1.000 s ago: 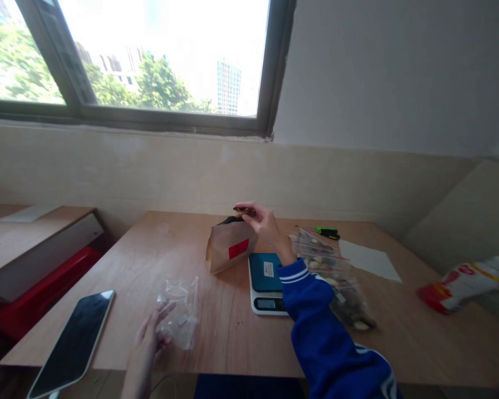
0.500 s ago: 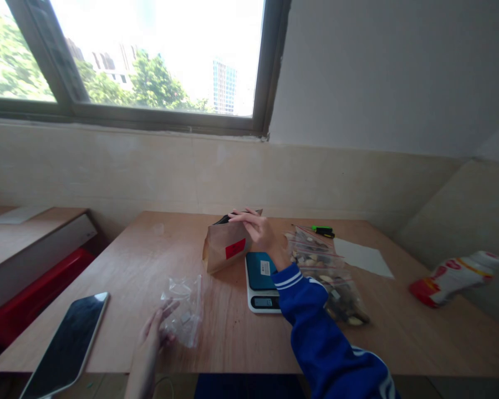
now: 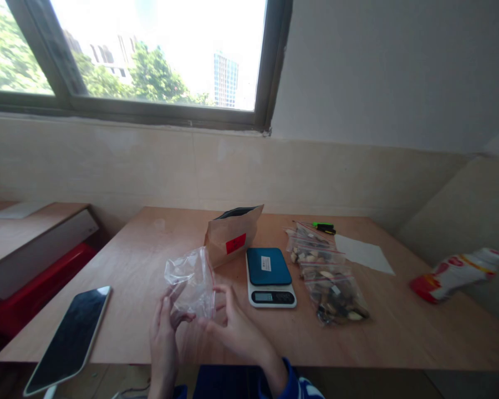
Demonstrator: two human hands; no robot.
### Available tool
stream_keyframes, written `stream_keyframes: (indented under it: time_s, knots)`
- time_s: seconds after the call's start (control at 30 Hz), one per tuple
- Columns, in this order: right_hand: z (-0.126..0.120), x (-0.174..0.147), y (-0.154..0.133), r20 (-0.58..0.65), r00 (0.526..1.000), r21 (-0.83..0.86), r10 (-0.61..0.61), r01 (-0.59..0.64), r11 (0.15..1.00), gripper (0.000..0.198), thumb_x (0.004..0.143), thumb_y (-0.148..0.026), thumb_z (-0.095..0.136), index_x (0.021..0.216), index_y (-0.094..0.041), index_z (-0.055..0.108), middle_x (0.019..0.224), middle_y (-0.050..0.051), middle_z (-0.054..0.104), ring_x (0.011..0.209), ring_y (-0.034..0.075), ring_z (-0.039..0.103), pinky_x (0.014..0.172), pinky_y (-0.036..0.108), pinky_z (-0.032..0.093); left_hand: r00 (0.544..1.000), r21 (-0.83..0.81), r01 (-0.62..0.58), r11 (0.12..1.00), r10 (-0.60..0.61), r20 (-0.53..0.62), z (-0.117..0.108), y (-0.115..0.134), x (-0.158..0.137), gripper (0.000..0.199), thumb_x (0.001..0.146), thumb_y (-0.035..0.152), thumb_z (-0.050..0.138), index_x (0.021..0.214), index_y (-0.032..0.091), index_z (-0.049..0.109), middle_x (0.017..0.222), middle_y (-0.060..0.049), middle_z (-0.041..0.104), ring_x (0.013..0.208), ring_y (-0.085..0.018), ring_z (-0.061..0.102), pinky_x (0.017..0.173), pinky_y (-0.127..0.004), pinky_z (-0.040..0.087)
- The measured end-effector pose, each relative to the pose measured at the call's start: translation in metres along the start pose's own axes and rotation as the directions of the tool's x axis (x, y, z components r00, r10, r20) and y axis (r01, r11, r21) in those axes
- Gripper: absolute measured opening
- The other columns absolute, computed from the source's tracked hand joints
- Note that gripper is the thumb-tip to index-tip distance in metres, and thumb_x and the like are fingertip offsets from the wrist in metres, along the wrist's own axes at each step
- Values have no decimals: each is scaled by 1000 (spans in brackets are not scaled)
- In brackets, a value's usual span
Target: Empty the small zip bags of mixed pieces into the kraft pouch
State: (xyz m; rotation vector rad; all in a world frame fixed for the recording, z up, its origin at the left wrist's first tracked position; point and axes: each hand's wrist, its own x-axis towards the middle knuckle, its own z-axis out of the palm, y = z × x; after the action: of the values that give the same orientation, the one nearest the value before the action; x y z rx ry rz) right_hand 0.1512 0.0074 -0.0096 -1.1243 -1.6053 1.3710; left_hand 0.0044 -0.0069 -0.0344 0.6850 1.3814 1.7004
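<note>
A clear plastic zip bag [image 3: 189, 277] is held up just over the near part of the table. My left hand [image 3: 166, 324] is closed on its left and lower side, with the thumb against the plastic. My right hand [image 3: 235, 327] is at the zip edge on the right, thumb and fingers curled around that edge. Behind the bag stands a brown paper pouch [image 3: 222, 235] with a red label, its top open and its contents hidden. To the right of it lies a blue and white kitchen scale [image 3: 270, 271] with nothing on its plate.
Several filled zip bags [image 3: 335, 293] lie right of the scale. Beyond them are a green and black screwdriver [image 3: 324, 227] and a white paper sheet [image 3: 363, 254]. A white and red bottle [image 3: 455, 277] is at far right. A tablet [image 3: 69, 338] overhangs the front left edge.
My right hand has left the paper pouch and come down to the zip bag. My left hand has lifted the bag and shifted slightly right. The scale is fully uncovered.
</note>
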Motion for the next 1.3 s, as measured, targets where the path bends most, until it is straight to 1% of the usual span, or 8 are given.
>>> stream_keyframes:
  time_s: [0.17, 0.37, 0.77, 0.87, 0.93, 1.03, 1.17, 1.3]
  knots:
    - [14, -3, 18, -5, 999, 21, 53, -53, 998, 15, 83, -34, 61, 85, -19, 60, 80, 0, 61, 76, 16, 57, 71, 27, 43, 997, 43, 34, 999, -37, 72, -2, 3, -3, 56, 77, 55, 59, 122, 22, 60, 123, -11, 64, 40, -2, 38, 35, -18, 35]
    - [-10, 2, 24, 11, 998, 37, 64, -64, 997, 16, 76, -31, 69, 70, -17, 63, 69, -2, 62, 66, 14, 55, 63, 25, 39, 975, 106, 92, 990, -111, 193, -20, 1, 6, 60, 68, 52, 70, 117, 18, 63, 115, -14, 69, 39, -1, 26, 31, -16, 23]
    - [-52, -17, 29, -188, 978, -106, -88, 69, 992, 35, 80, -34, 63, 114, -27, 63, 114, 5, 61, 99, 20, 58, 84, 32, 48, 972, 312, -32, 950, -42, 229, -21, 11, 9, 63, 69, 53, 65, 121, 19, 58, 108, -11, 68, 50, -9, 44, 46, -25, 40]
    - [-89, -22, 49, -485, 845, -381, -226, 29, 924, 34, 83, -37, 54, 114, -24, 61, 118, 10, 57, 114, 26, 51, 95, 43, 42, 999, 508, -47, 860, 31, 40, -39, -1, 25, 64, 72, 54, 55, 123, 16, 56, 110, -14, 66, 71, -21, 58, 62, -34, 49]
    - [-108, -28, 66, -679, 671, -552, -299, -198, 810, 39, 82, -38, 51, 114, -17, 59, 122, 18, 53, 120, 33, 45, 99, 53, 35, 977, 744, -56, 666, 190, -96, -47, -8, 34, 65, 74, 48, 51, 128, 12, 53, 122, -21, 58, 100, -37, 57, 84, -52, 46]
    - [-123, -37, 87, -838, 476, -528, -268, -580, 620, 53, 79, -36, 54, 123, -6, 50, 132, 29, 41, 123, 43, 38, 94, 60, 34, 929, 844, -207, 495, 369, 11, -46, -18, 39, 65, 80, 44, 42, 133, 6, 48, 135, -26, 47, 123, -43, 43, 101, -61, 32]
    - [-126, -44, 95, -897, 404, -437, -180, -749, 498, 60, 77, -30, 55, 131, -8, 42, 141, 29, 33, 125, 46, 35, 89, 62, 36, 901, 709, -431, 558, 317, 297, -24, -31, 33, 57, 87, 42, 36, 135, 12, 47, 141, -19, 44, 132, -31, 39, 109, -46, 31]
    - [-132, -48, 91, -917, 368, -393, -154, -770, 502, 49, 79, -27, 51, 125, -10, 49, 138, 25, 39, 120, 44, 42, 87, 59, 38, 945, 859, -311, 408, 34, 326, -6, -42, 25, 48, 90, 35, 35, 133, 21, 53, 148, -15, 38, 138, -36, 31, 108, -56, 25]
